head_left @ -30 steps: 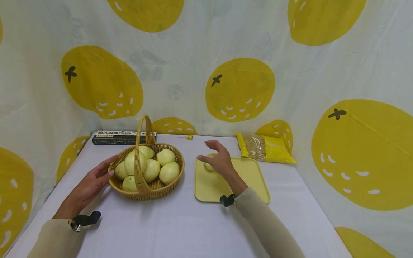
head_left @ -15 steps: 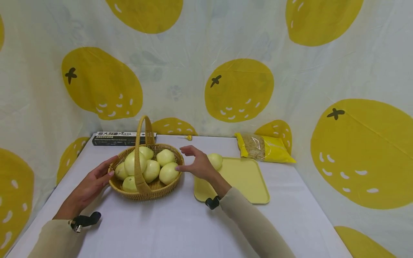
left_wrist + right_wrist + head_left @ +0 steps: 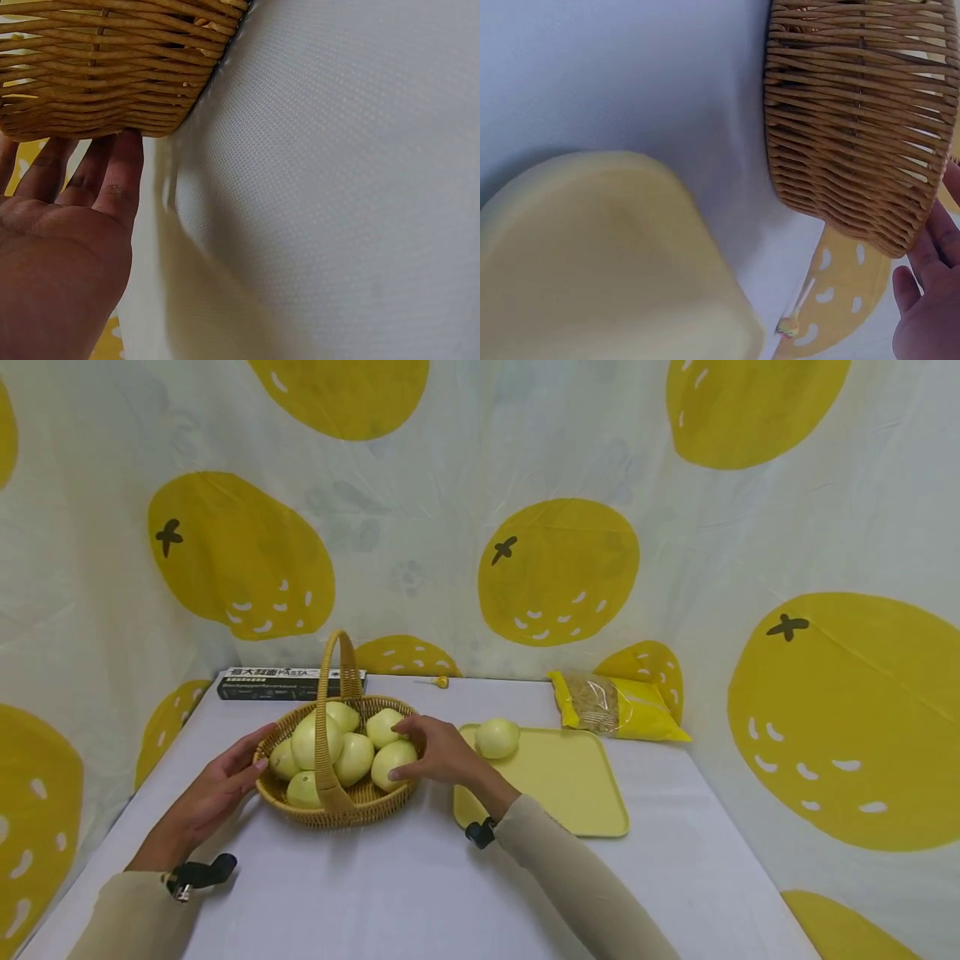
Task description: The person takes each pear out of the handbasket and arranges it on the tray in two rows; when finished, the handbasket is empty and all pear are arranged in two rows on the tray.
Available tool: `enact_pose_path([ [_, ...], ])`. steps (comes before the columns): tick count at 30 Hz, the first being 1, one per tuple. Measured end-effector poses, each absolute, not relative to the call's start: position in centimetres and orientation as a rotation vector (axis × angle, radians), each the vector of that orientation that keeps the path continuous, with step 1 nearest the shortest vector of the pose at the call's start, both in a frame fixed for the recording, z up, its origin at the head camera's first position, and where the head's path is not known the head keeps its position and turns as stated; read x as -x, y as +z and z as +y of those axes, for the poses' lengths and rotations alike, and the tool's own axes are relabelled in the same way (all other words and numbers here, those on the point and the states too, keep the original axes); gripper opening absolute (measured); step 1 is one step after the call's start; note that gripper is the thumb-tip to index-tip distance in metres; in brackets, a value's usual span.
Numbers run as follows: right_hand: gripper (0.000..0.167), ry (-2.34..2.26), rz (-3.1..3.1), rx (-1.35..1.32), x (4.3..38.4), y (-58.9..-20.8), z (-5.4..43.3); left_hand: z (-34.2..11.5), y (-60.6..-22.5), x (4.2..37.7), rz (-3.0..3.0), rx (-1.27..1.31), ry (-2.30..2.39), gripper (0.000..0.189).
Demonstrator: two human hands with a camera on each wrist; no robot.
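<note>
A wicker basket (image 3: 367, 811) with a tall arched handle holds several pale green, smooth round fruits (image 3: 353, 759). My left hand (image 3: 217, 795) lies against the basket's left side, thumb near the rim. In the left wrist view, the hand's fingers (image 3: 120, 180) reach the woven edge, fairly straight. Over the right rim comes my right hand (image 3: 438, 752), its thumb and fingers around the rightmost fruit (image 3: 386, 763). That grasp is hidden behind the basket wall in the right wrist view. One similar fruit (image 3: 497, 738) sits at the back left of a yellow tray (image 3: 562, 793).
A black-and-white pasta box (image 3: 255, 687) lies behind the basket. At the back right, a yellow bag of pasta (image 3: 618, 706) touches the tray's far side. A small yellow item (image 3: 441, 682) lies near the table's back edge. Fruit-patterned cloth (image 3: 420, 552) hangs behind.
My right hand has moved left from the fruit on the tray to the basket and taken hold of its rightmost fruit. The tray's fruit is now uncovered. My left hand stays put.
</note>
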State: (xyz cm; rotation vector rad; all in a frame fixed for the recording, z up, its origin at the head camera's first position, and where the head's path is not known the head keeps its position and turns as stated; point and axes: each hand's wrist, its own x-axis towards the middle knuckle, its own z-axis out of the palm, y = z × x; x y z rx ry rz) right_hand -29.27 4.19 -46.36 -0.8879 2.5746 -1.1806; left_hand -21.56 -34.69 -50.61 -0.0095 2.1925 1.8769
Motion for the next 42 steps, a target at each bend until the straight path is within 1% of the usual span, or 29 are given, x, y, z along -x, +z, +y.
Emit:
enact_pose_path([
  [10,0.066,-1.085,2.621,0.889,29.1,-46.1,3.5,-34.5,-50.6,21.6,2.175,0.031,1.892,0.079],
  [22,0.06,-0.673,2.712,0.887,28.8,-44.2,2.1,-34.5,-50.3,21.4,2.168,0.023,1.9,0.08],
  [37,0.066,-0.512,2.745,0.899,28.7,-44.3,1.5,-34.4,-50.6,21.5,2.187,0.029,1.891,0.082],
  [42,0.066,-0.701,2.782,0.856,28.5,-44.8,1.8,-34.5,-50.5,21.4,2.192,0.032,1.89,0.082],
])
